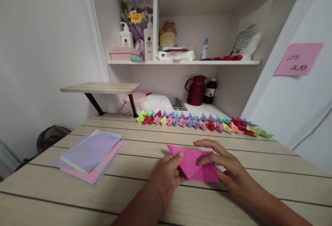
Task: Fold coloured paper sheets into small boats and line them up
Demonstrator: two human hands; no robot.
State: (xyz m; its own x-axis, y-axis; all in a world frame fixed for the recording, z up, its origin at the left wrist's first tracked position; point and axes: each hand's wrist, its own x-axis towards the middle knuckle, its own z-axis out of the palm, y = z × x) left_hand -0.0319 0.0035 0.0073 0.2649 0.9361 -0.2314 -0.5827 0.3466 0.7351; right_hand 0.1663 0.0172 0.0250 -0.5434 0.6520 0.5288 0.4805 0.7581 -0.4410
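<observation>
A bright pink sheet of paper (pixel 193 163), partly folded into a triangular shape, lies on the wooden table (pixel 145 143) in front of me. My left hand (pixel 166 175) pinches its left edge, thumb on top. My right hand (pixel 224 163) rests on the paper's right side, fingers curved and pressing down on the fold.
A stack of coloured paper sheets (pixel 90 155) lies to the left. A row of several small folded paper shapes (pixel 202 124) runs across the far side of the table. Behind stand a red jug (pixel 195 89), a dark bottle (pixel 210 91), a small raised shelf (pixel 101 88) and a wall shelf with bottles.
</observation>
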